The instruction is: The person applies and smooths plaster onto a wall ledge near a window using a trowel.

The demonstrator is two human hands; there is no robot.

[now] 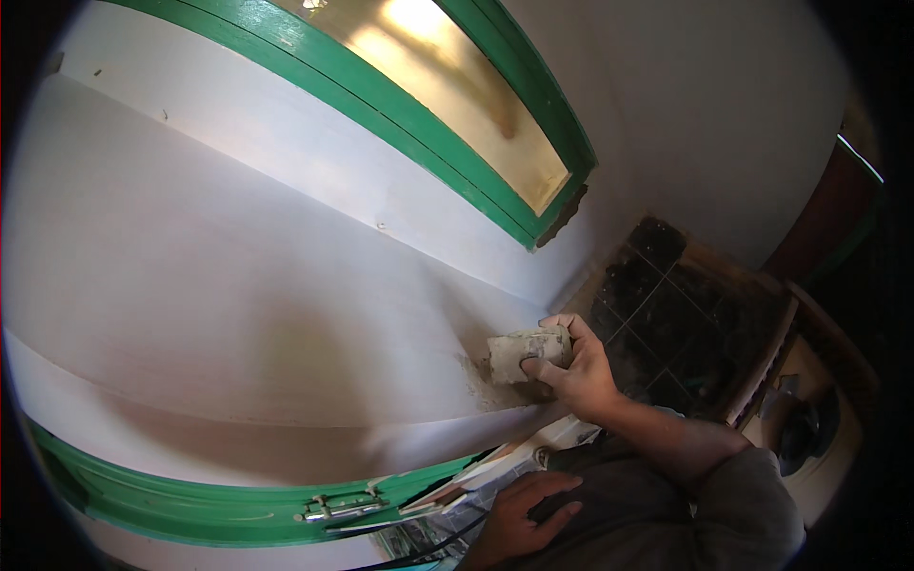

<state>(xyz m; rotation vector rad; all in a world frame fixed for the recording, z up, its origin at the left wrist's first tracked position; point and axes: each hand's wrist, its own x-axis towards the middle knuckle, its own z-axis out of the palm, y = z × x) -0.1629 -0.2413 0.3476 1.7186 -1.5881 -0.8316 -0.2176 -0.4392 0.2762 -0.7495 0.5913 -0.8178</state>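
The right hand (pixel 571 371) grips a pale, dust-coated sanding block (pixel 526 354), fingers wrapped over its upper edge and thumb beneath, and presses it flat against the white wall (pixel 238 285). The block sits low on the wall, just left of the corner where the dark tiled floor (pixel 676 314) begins. A grey smudge (pixel 481 385) marks the wall directly below and beside the block.

The left hand (pixel 524 519) rests on the person's dark-clothed thigh (pixel 628 514), fingers loosely spread, holding nothing.

A green window frame (pixel 457 124) with amber glass (pixel 457 76) lies above the work area. A second green frame (pixel 190 504) carrying a metal latch (pixel 343 504) runs below it. A white profiled strip (pixel 514 457) lies between the lower frame and the right forearm.
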